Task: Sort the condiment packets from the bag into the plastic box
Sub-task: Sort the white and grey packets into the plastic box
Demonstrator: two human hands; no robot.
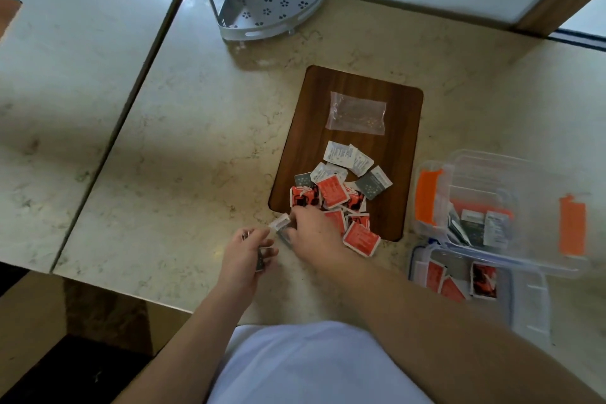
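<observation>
A pile of condiment packets (334, 195), red, white and grey, lies on the near end of a dark wooden board (393, 207). My right hand (311, 233) reaches over the pile's left edge and pinches a white-and-grey packet (280, 223) just off the board. My left hand (249, 252) sits close beside it and grips a small stack of grey packets (262, 261). The clear plastic box (485, 207) with orange latches stands at the right and holds grey and white packets. Its lid (531, 298) lies in front of it with several red packets on it.
A clear empty zip bag (355, 113) lies on the far half of the board. A grey metal corner rack (272, 0) stands at the back of the marble counter (183, 174). A second counter slab (65, 75) adjoins on the left.
</observation>
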